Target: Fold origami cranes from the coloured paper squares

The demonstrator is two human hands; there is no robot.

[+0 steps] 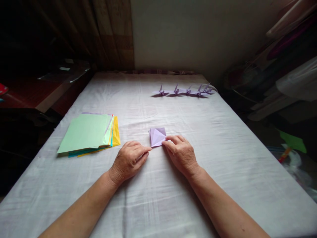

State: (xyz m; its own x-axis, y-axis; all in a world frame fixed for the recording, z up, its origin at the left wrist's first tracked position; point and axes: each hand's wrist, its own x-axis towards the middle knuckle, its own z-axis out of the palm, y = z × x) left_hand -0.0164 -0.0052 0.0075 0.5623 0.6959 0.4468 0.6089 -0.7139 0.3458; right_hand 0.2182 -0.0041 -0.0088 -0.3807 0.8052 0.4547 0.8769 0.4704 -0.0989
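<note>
Hands flat beside folded purple paper

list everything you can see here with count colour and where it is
folded paper: 1, lilac, flat on the cloth at centre, between the two hands
paper cranes: about 5, lilac, in a row at the far right of the table
paper stack: 1 stack of several sheets, green on top with yellow, blue and lilac edges showing, on the left of the table
tablecloth: 1, white, covering the whole table
wall: 1, pale, behind the table
curtain: 1, brown, far left behind the table
clutter: dim pile of bags and cloth, mixed colours, off the right edge
left hand: 1, fingertip at the folded paper's lower left corner
right hand: 1, fingertips on the folded paper's lower right edge
</note>
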